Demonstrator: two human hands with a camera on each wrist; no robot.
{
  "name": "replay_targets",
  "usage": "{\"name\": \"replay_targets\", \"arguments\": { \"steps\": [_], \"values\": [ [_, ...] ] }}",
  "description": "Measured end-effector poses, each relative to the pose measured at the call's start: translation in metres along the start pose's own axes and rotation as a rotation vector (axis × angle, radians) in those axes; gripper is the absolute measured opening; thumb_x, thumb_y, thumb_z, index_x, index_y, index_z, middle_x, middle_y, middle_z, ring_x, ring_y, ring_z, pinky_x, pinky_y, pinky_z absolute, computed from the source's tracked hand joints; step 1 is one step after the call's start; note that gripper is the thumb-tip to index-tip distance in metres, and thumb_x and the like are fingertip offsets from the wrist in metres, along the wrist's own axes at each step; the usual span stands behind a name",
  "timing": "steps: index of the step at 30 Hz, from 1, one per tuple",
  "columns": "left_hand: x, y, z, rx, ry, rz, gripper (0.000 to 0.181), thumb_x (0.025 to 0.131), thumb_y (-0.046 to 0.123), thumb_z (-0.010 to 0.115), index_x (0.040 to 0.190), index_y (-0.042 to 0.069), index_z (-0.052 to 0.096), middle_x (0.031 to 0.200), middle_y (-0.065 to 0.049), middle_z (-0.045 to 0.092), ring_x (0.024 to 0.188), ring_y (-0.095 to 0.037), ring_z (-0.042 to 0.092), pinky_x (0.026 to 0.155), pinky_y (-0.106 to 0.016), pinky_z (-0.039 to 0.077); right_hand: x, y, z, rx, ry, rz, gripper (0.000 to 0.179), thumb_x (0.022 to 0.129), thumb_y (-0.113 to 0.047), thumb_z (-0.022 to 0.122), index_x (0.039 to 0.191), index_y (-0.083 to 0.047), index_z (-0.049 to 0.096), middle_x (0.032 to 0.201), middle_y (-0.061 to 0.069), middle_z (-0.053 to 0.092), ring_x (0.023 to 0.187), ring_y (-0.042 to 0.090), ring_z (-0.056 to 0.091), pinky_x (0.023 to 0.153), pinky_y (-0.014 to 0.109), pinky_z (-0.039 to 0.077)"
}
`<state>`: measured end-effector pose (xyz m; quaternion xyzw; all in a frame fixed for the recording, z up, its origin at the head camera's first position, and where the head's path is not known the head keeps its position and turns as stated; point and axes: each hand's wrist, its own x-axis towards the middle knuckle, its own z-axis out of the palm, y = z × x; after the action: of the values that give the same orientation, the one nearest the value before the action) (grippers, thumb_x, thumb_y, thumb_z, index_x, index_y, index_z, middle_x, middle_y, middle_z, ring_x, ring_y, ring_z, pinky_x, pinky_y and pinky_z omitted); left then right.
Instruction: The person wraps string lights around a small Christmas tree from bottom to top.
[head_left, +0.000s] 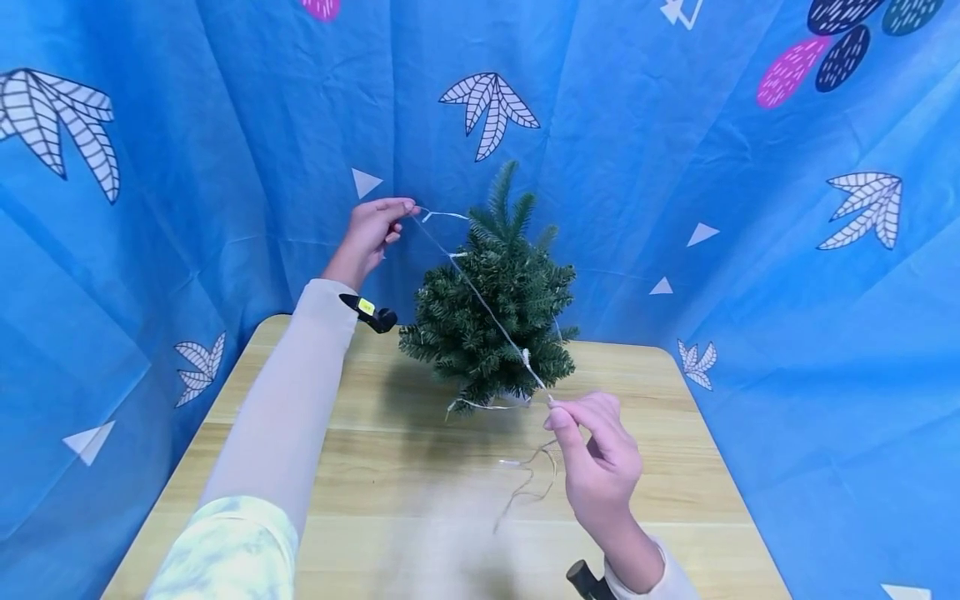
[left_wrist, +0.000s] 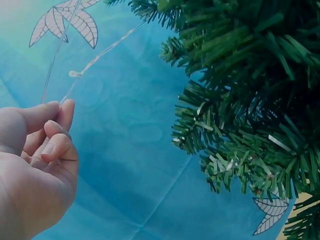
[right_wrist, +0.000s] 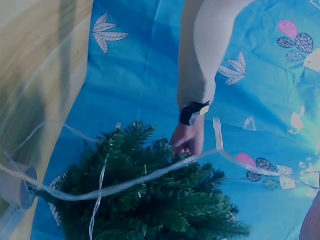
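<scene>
A small green artificial Christmas tree (head_left: 495, 308) stands on the table, with a thin string of fairy lights (head_left: 487, 308) partly round it. To the tree's upper left, my left hand (head_left: 371, 233) pinches the wire between thumb and fingertips; in the left wrist view the wire (left_wrist: 107, 50) runs from those fingers to the branches. My right hand (head_left: 600, 450), low in front and to the right, pinches another part of the string. The stretch between both hands slants across the tree's front. A lower loop (head_left: 491, 407) hangs along the bottom branches.
A loose tail of wire (head_left: 528, 483) dangles over the wooden table (head_left: 375, 517), below my right hand. Blue patterned cloth (head_left: 300, 125) hangs behind the table and at both sides. In the right wrist view, a pale round base (right_wrist: 17, 185) shows under the tree.
</scene>
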<state>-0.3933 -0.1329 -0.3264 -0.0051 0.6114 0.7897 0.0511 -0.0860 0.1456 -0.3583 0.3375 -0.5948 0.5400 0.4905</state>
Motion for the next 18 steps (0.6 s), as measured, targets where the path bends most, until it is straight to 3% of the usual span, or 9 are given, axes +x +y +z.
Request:
{"name": "replay_targets", "arguments": {
  "steps": [5, 10, 13, 18],
  "values": [
    [0.0, 0.001, 0.002, -0.006, -0.002, 0.028, 0.04, 0.1, 0.023, 0.064, 0.135, 0.004, 0.063, 0.114, -0.001, 0.072, 0.068, -0.007, 0.046, 0.047, -0.016, 0.034, 0.001, -0.002, 0.0, 0.01, 0.053, -0.002, 0.012, 0.091, 0.005, 0.069, 0.08, 0.012, 0.07, 0.07, 0.01, 0.067, 0.069, 0.019, 0.052, 0.083, 0.029, 0.034],
    [-0.003, -0.004, -0.005, 0.029, 0.004, 0.037, 0.042, 0.099, 0.024, 0.065, 0.136, 0.004, 0.062, 0.116, -0.002, 0.072, 0.066, -0.006, 0.046, 0.048, -0.016, 0.034, -0.004, -0.002, 0.0, 0.035, -0.012, -0.003, 0.008, 0.09, 0.006, 0.068, 0.084, 0.009, 0.072, 0.07, 0.01, 0.067, 0.069, 0.019, 0.049, 0.084, 0.03, 0.033],
    [-0.004, -0.011, -0.011, 0.098, 0.016, 0.045, 0.042, 0.099, 0.027, 0.065, 0.135, 0.005, 0.063, 0.126, -0.006, 0.07, 0.068, -0.008, 0.047, 0.051, -0.017, 0.038, -0.01, 0.0, 0.0, 0.04, -0.081, 0.013, 0.006, 0.091, 0.004, 0.069, 0.089, 0.006, 0.074, 0.073, 0.01, 0.067, 0.071, 0.019, 0.05, 0.084, 0.03, 0.034],
    [-0.002, -0.029, -0.012, 0.272, 0.045, 0.141, 0.038, 0.099, 0.026, 0.067, 0.128, 0.002, 0.068, 0.108, 0.002, 0.075, 0.073, -0.011, 0.052, 0.062, -0.022, 0.044, -0.018, 0.0, 0.0, 0.015, -0.174, 0.049, 0.006, 0.091, -0.001, 0.071, 0.092, 0.004, 0.075, 0.075, 0.009, 0.067, 0.074, 0.019, 0.051, 0.082, 0.029, 0.034]
  ]
}}
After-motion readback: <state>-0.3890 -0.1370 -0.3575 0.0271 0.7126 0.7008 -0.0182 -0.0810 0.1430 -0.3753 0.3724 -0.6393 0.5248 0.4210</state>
